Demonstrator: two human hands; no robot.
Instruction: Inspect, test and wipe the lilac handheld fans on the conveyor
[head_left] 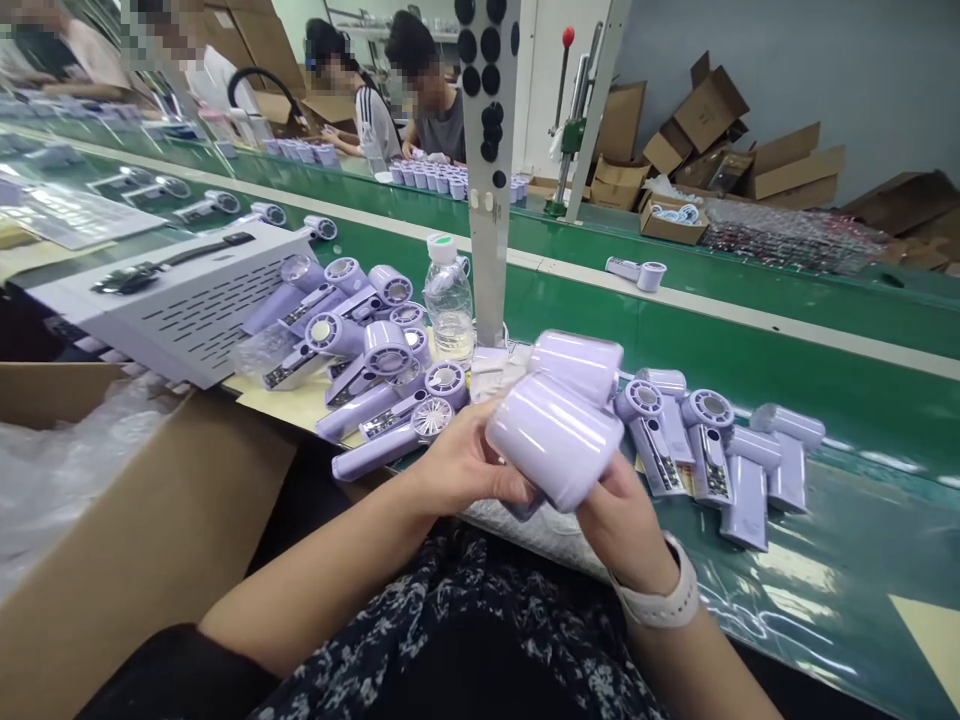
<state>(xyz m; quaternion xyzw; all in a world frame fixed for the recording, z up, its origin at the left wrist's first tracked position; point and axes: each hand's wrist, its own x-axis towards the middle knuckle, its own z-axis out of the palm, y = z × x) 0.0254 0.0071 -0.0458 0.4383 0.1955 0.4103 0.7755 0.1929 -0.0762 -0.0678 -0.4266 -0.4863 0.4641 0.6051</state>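
Observation:
A lilac handheld fan is held up in front of my body, its rounded head towards me. My left hand is closed around its lower left side, thumb underneath. From the right, my right hand grips it, with most of the fingers hidden behind the fan. Right behind it shows a second lilac fan head; whether it is held or resting cannot be made out. To the left lies a heap of lilac fans, some with circuit boards showing. Several more fans lie to the right.
A clear plastic bottle stands before a metal post. Left are a white slotted metal box and an open carton with plastic bags. A single fan lies on the green conveyor. Co-workers sit across the line.

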